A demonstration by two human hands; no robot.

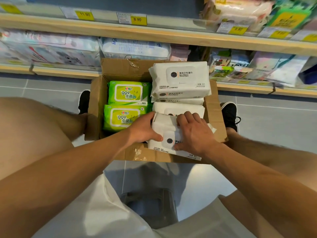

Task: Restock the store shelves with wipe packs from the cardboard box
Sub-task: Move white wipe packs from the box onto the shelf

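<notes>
An open cardboard box (96,107) stands on the floor between my feet. Two green wipe packs (127,93) lie flat in its left half. Several white wipe packs (180,79) are stacked in its right half. Both hands grip one white wipe pack (164,129) at the box's near right corner. My left hand (144,127) clasps its left edge, thumb on top. My right hand (193,133) presses down on its top and right side, covering part of the label.
Two wooden shelves (154,36) run across the far side, with yellow price tags (138,19) on the upper rail and tissue and wipe packs (135,48) on the lower one. Grey tiled floor (274,121) surrounds the box. A grey stool (154,205) sits below me.
</notes>
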